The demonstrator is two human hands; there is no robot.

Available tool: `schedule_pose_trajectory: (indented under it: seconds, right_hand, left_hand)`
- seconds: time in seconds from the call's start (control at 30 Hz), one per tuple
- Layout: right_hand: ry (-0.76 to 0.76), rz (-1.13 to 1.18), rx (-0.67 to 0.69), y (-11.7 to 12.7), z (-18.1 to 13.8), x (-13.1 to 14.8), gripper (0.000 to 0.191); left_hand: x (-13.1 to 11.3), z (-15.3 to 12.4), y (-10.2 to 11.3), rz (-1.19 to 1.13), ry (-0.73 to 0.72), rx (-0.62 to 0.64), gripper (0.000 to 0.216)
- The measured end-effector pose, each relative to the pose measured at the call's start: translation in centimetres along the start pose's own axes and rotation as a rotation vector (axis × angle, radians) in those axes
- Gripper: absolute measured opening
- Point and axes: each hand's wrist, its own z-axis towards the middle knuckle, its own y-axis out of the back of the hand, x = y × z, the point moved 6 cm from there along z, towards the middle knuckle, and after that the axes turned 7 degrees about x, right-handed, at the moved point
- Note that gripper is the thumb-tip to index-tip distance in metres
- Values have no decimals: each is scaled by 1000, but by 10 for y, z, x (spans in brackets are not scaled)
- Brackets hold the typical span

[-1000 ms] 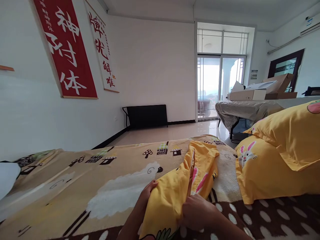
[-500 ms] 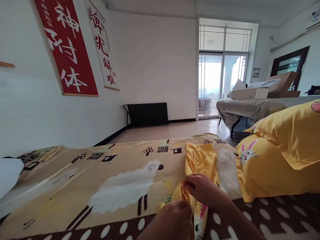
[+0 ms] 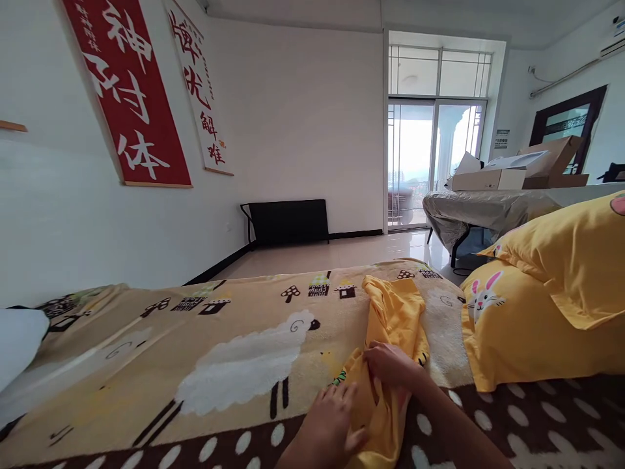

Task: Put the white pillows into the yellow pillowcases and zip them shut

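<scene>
A crumpled yellow pillowcase (image 3: 395, 303), matching the cloth of the pillows, lies lengthwise on the bed. Green and dark print shows at its left edge. My right hand (image 3: 393, 365) has its fingers closed on a fold in the middle of it. Lower down, my left hand (image 3: 334, 420) rests against the near left part of the cloth with its fingers apart. Beneath both is a beige blanket (image 3: 195, 332) with a white sheep pattern and a brown dotted border.
Two yellow pillows (image 3: 532, 339) with rabbit prints are stacked at the right. A white rounded thing (image 3: 19, 345) is at the left edge. Beyond the bed stand a plastic-covered table (image 3: 483, 208) with cardboard boxes (image 3: 498, 179), and a black folded panel (image 3: 290, 223) by the wall.
My left hand has loosened from a closed grip, its fingers now spread on the cloth. The near end of the pillowcase has shifted, hiding the rabbit print there. My right hand stays nearly in place.
</scene>
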Motion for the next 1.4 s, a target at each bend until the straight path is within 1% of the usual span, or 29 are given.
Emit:
schedule_pose_trajectory:
  seconds: [0.07,0.17,0.27,0.33,0.4,0.47,0.53,0.6,0.67,0.77,0.83,0.9,0.97,1.03,1.1,1.17,1.23,1.27,1.3,1.4]
  right_hand:
    - [-43,-20,18,-2,1,-13,23]
    - [-66,-34,55,-5,1,-30,19]
    - [-70,-28,67,-5,-2,-38,22]
    - [-74,-19,58,-2,-3,-38,22]
    - [-62,-7,32,1,-4,-31,24]
    - [-17,13,-6,6,-4,-20,24]
    - [42,45,-52,13,-4,-7,18]
    - [89,84,-110,22,-4,4,11]
    - [117,126,-178,34,-8,11,12]
    - [192,334,-248,55,-18,20,16]
    - [269,524,-206,64,-26,31,18]
    - [333,625,-84,66,-31,47,30]
    - [383,596,45,61,-35,65,37]
    - [444,501,120,54,-37,79,42]
    - [493,424,126,47,-37,87,54]
    - [510,395,99,40,-35,89,67]
    - [489,374,61,33,-30,86,71]
    - [467,359,42,30,-27,83,68]
    - [437,334,24,28,-24,80,60]
    - [327,252,-42,27,-16,70,25]
  left_hand:
    - [7,-1,-2,29,52,75,55]
    - [15,-2,-6,52,108,167,41]
    - [22,-3,-5,98,146,183,29]
    - [27,-5,-2,115,135,183,16]
    - [30,-8,5,97,89,141,8]
    - [30,-12,17,35,20,53,8]
    - [30,-18,35,-69,-21,-47,12]
    - [32,-27,54,-227,-34,-120,22]
    - [35,-38,72,-436,-38,-200,33]
    - [46,-55,93,-739,-29,-360,42]
    - [53,-64,99,-851,1,-425,44]
    - [56,-68,100,-897,29,-445,44]
    - [56,-69,99,-888,41,-449,44]
    - [52,-69,99,-842,38,-447,44]
    - [45,-69,98,-790,22,-439,44]
    - [36,-72,99,-763,14,-432,42]
    - [28,-77,99,-745,20,-427,42]
    - [24,-79,99,-736,24,-426,42]
    - [21,-82,100,-733,29,-430,43]
    - [17,-90,99,-817,44,-437,47]
